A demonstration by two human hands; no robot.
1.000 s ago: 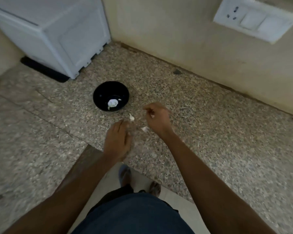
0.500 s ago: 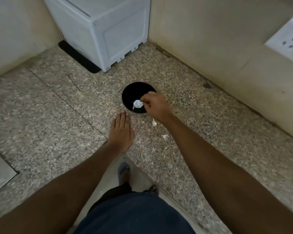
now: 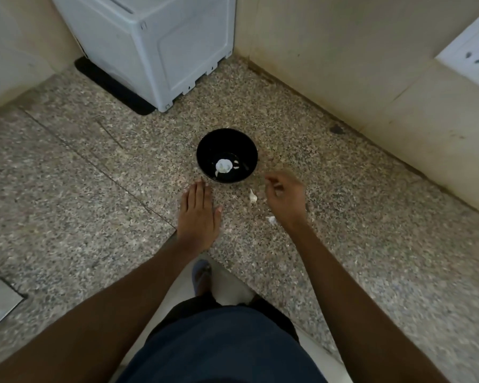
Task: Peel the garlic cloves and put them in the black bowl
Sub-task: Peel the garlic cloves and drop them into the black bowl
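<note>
My left hand (image 3: pixel 198 217) lies flat on the worktop (image 3: pixel 94 189), fingers straight. The bowl (image 3: pixel 205 150) holds garlic (image 3: pixel 223 165). A small clove (image 3: pixel 252 196) lies beside it, light and slippery; I should pinch its sides. My right hand (image 3: pixel 285 199) is blurry, fingers curled, and looks empty.

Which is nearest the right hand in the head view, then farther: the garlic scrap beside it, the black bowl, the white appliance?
From the right hand:
1. Garlic scrap, on the counter just to its left.
2. Black bowl, a little beyond, up and left.
3. White appliance, farthest, back by the wall.
</note>
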